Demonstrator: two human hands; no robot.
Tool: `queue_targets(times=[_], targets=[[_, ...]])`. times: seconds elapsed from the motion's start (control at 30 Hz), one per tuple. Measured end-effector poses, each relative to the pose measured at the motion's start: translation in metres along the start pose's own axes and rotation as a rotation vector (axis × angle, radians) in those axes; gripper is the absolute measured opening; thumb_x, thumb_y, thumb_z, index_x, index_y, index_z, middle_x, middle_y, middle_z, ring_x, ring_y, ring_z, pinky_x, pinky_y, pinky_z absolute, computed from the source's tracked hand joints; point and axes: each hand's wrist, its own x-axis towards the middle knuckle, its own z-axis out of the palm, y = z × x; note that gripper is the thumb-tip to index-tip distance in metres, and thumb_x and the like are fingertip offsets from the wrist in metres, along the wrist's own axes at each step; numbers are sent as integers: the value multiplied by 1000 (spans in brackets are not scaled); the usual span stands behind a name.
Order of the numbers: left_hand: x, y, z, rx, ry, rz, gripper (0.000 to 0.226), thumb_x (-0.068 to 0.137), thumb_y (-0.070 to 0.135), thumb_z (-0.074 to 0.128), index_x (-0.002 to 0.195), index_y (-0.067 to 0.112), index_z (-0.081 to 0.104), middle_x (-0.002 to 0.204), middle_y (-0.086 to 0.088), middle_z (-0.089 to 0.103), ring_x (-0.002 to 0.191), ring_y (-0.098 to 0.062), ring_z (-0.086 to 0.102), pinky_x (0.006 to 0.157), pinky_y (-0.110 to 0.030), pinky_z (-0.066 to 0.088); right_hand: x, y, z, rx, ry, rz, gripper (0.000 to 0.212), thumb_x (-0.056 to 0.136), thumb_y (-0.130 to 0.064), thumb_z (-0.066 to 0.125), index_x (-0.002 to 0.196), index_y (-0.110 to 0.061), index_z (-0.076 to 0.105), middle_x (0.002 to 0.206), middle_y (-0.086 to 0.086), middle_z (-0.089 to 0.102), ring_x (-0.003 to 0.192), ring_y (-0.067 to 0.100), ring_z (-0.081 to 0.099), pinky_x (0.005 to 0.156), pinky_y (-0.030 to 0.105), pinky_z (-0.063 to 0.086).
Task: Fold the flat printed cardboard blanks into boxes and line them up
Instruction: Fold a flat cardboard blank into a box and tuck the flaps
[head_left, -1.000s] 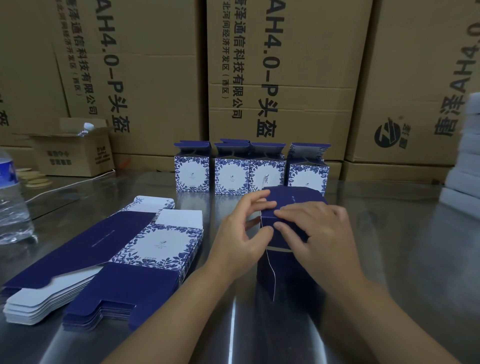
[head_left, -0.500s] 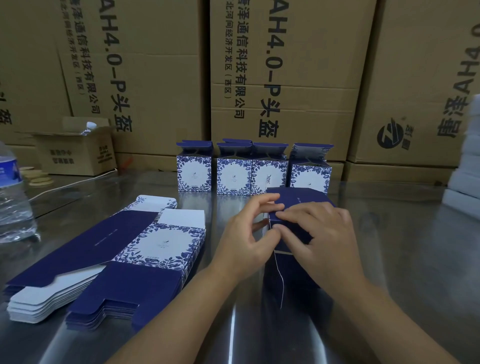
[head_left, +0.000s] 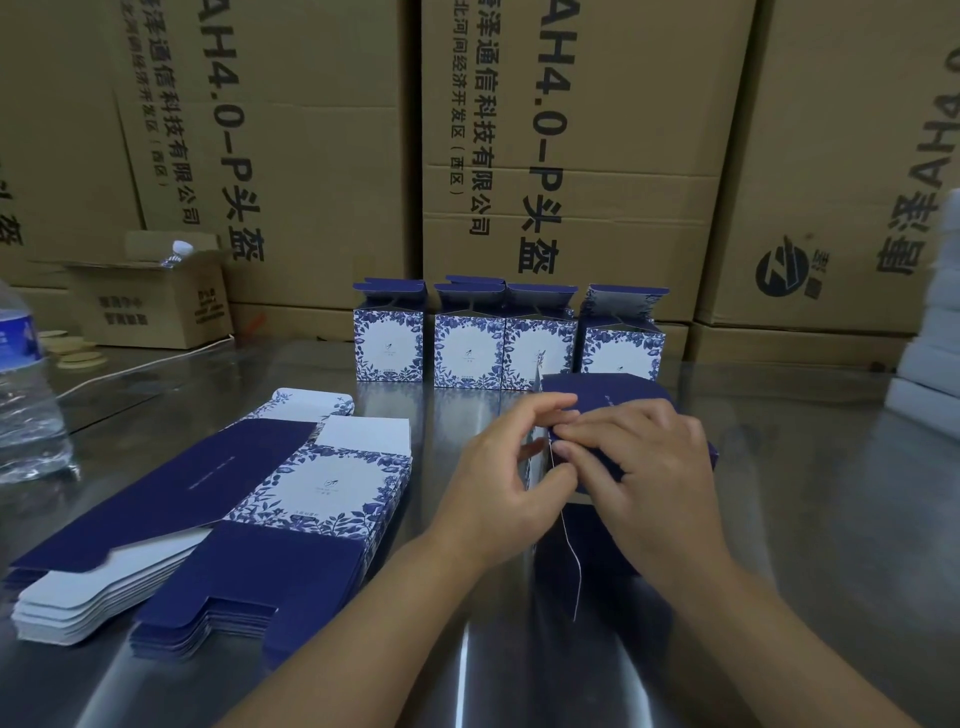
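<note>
Left hand and right hand, fingertips together, pinch the flaps of a half-folded dark blue cardboard box. Beyond them stand four folded blue-and-white floral boxes; a stack of flat printed blanks lies left of the left hand.

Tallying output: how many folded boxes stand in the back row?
4. Leftmost box stands apart; second box and third box touch; rightmost box sits partly behind the unfinished box being folded. None appear hidden.

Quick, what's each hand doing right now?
Left hand: closed, pinching a flap of the dark blue box.
Right hand: closed, gripping the same box.
</note>
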Motion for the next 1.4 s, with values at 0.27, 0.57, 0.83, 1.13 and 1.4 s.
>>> queue_targets(times=[0.27, 0.57, 0.83, 1.13, 1.4], targets=[[4, -1, -4, 103, 15, 4, 39, 76, 17, 51, 113, 25, 58, 108, 14, 63, 105, 6, 56, 89, -11, 43, -1, 1, 1, -19, 0, -7, 22, 84, -39, 56, 91, -27, 73, 91, -17, 69, 88, 7, 50, 79, 23, 25], [6, -6, -8, 125, 13, -10, 38, 73, 27, 47, 109, 26, 60, 110, 14, 63, 107, 3, 55, 94, -20, 45, -3, 3, 2, -50, 4, 0, 24, 83, -40, 58, 95, -28, 74, 95, -16, 70, 88, 11, 54, 83, 27, 28], [6, -5, -7, 129, 15, -13, 38, 74, 18, 48, 109, 21, 63, 107, 12, 65, 104, 0, 57, 93, -25, 47, -2, 3, 1, -36, -6, 28, 16, 81, -34, 62, 90, -28, 74, 91, -16, 70, 87, 8, 53, 82, 27, 28], [7, -6, -9, 135, 7, -18, 38, 74, 19, 46, 106, 20, 65, 107, 15, 64, 106, 9, 51, 92, -14, 43, -1, 3, -1, -50, -11, 38, 15, 77, -33, 69, 89, -28, 75, 88, -17, 70, 86, 8, 53, 82, 26, 27], [8, -11, -12, 185, 7, -44, 43, 74, 19, 43, 110, 27, 66, 112, 24, 59, 118, 8, 46, 100, -17, 38, 0, 5, -4, -46, -10, 73, 17, 75, -36, 70, 89, -28, 75, 91, -16, 71, 87, 8, 52, 82, 27, 28]])
